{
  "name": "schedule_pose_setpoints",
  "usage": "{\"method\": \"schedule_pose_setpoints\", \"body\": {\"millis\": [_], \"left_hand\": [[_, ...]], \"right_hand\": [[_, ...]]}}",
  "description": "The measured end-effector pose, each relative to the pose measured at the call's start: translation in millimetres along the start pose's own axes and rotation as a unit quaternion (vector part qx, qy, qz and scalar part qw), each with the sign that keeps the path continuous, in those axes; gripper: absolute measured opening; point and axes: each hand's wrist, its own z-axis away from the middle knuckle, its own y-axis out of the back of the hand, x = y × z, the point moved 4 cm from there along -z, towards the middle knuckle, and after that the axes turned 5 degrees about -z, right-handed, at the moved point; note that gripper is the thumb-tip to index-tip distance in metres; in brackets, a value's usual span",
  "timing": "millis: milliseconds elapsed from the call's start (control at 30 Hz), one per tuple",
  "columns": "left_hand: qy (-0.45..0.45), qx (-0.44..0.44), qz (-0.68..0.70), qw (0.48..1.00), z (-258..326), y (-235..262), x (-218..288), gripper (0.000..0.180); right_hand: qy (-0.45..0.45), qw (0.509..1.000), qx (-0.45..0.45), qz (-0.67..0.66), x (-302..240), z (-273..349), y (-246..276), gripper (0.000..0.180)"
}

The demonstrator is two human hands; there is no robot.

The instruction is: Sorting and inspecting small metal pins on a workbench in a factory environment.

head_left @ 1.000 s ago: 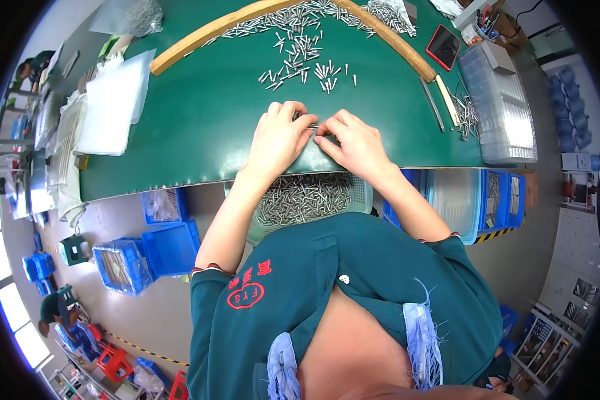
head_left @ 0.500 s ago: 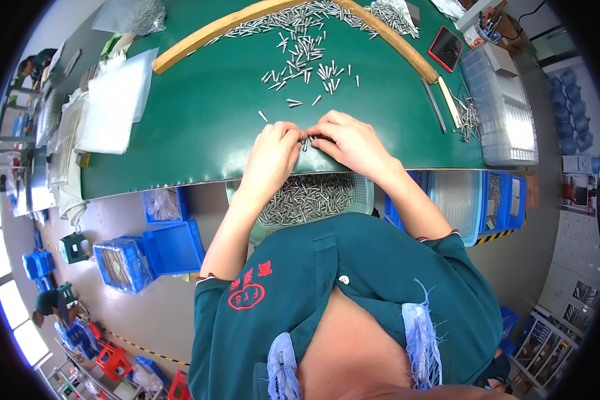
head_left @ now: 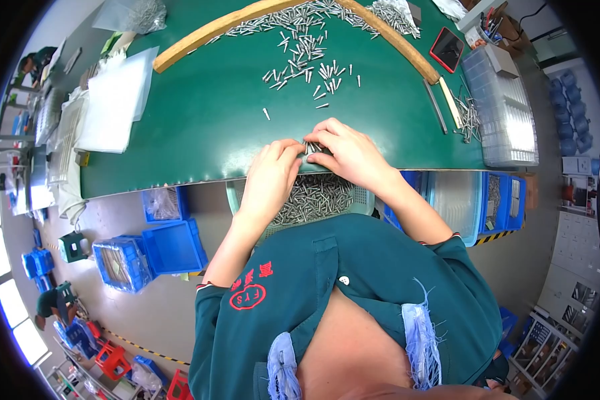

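Note:
My left hand (head_left: 271, 171) and my right hand (head_left: 351, 152) meet at the near edge of the green table (head_left: 207, 133). Small silver metal pins (head_left: 311, 148) are pinched between their fingertips, and the fingers partly hide them. Both hands are closed, with the right thumb and fingers curled round the pins. Just beyond my hands a few single pins (head_left: 267, 114) lie apart. Further off is a loose scatter of the same pins (head_left: 308, 50). Below the table edge, under my hands, a pale green basket (head_left: 365, 195) holds a heap of such pins.
Two wooden bars (head_left: 220, 29) form an angled fence round the far heap. On the right are a phone (head_left: 446, 49), a dark rod (head_left: 435, 107) and clear plastic boxes (head_left: 500, 113). White sheets (head_left: 110, 107) lie at left. Blue crates (head_left: 173, 247) stand on the floor.
Both hands have shifted slightly toward the table's near edge, and more pins show between the fingertips. The loose pins just beyond my hands lie differently; the pair left of centre is gone from its spot.

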Motion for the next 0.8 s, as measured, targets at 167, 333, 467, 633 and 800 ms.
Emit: {"method": "schedule_pose_setpoints", "body": {"millis": [167,333,467,633,800], "left_hand": [[0.057,0.001,-0.047,0.997,2,0,-2,0.014],[0.067,0.002,-0.058,0.996,-1,-4,-3,0.011],[0.06,-0.005,-0.055,0.997,0,-9,-3,0.01],[0.108,-0.017,0.079,0.991,5,0,-2,0.014],[0.283,-0.24,0.534,0.76,38,-28,-11,0.032]], "right_hand": [[0.021,0.999,0.03,0.038,-5,-1,-3,0.029],[0.047,0.998,0.019,0.043,0,1,-4,0.029],[0.046,0.998,0.036,0.034,-4,3,2,0.027],[0.047,0.996,0.04,0.061,-1,3,-4,0.023],[0.046,0.998,0.015,0.044,-2,9,0,0.02]]}}
